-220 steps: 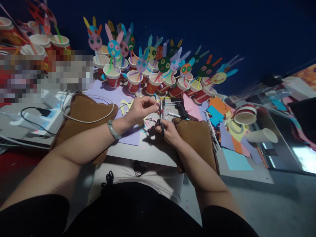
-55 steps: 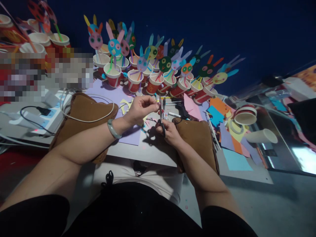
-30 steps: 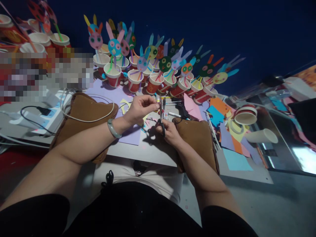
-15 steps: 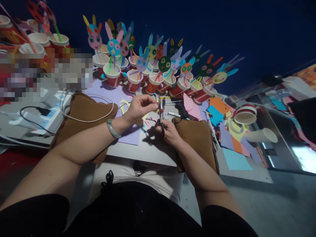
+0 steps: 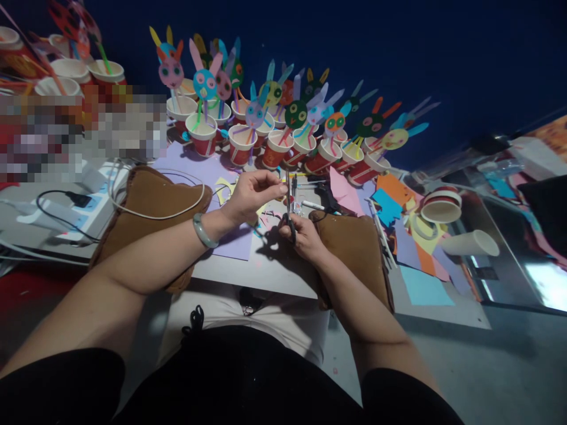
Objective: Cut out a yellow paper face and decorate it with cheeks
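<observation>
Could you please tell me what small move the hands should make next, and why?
Probably a small, careful snip: the right hand holds the scissors with their blades close beside the pinched fingertips of the left hand, though anything pinched there is too small to make out.

Since seven seconds ago, only very small changes can be seen; the fingertips of the left hand have come slightly to the right and higher; the blades of the scissors in the right hand also stand slightly more to the right; the red paper cups appear a little higher in the view, so part of these shifts may be from the camera; the pink bit at the left fingertips has become harder to see.
</observation>
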{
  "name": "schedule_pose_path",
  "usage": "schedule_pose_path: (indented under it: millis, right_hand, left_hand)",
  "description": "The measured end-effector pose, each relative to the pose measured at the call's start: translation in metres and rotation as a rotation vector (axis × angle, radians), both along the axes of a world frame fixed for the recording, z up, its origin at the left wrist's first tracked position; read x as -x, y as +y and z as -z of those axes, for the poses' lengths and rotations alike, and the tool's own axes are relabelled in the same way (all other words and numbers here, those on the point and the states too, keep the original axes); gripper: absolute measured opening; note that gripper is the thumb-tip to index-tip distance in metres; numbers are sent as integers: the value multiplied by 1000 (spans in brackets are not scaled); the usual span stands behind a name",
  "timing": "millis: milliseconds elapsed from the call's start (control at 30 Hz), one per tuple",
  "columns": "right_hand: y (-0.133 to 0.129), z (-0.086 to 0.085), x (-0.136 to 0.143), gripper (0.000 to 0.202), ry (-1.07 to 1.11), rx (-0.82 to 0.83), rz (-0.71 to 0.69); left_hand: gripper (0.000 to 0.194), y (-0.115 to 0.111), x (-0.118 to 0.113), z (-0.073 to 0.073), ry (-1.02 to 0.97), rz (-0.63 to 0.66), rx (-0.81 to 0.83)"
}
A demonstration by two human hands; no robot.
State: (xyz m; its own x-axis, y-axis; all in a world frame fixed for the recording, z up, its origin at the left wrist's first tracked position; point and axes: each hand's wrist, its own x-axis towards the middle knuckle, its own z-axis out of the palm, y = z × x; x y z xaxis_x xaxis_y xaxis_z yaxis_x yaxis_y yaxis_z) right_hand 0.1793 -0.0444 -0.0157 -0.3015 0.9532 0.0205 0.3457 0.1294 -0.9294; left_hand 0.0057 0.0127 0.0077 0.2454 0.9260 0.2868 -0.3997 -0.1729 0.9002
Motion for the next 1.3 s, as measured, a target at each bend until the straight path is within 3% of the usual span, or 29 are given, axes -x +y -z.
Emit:
schedule_pose_path:
  millis: [767,967,1300]
  right_hand:
    - [-1,0,0,51,3,31,-13]
    - [-1,0,0,51,-5,10,14]
    - [-1,0,0,50,-5,-1,17]
  left_hand:
    - [23,2,2,2,17,-32,-8]
    - [45,5,0,-1,-13,-81,62]
    - [29,-1,0,-1,24,-38,35]
